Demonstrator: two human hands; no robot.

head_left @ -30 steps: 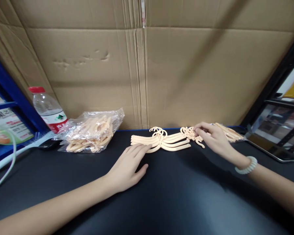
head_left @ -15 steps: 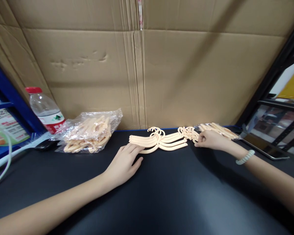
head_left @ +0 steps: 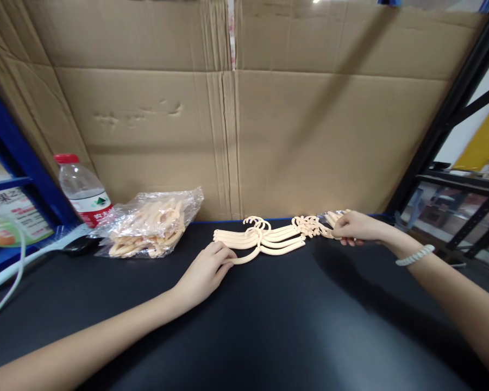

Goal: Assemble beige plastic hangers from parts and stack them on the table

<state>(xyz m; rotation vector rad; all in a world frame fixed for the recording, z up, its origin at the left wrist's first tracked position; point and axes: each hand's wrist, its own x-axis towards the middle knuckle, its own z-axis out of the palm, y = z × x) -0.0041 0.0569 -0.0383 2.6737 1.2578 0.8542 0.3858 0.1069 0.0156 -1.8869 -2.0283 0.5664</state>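
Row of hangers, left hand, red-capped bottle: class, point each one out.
Row of hangers [head_left: 259, 238]: head view, on the necks below the hooks.
Left hand [head_left: 202, 269]: head view, on its back.
Red-capped bottle [head_left: 88, 204]: head view, on the label.

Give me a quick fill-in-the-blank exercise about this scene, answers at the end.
1. The bare left hand grips the nearest smooth, curved, peach-coloured hanger by its ____ end.
2. A pale, ribbed band circles the bare right hand's ____.
3. The clear plastic bottle has a ____ cap.
4. The tan, creased panel behind the flat black tabletop is made of ____.

Missing words: left; wrist; red; cardboard.
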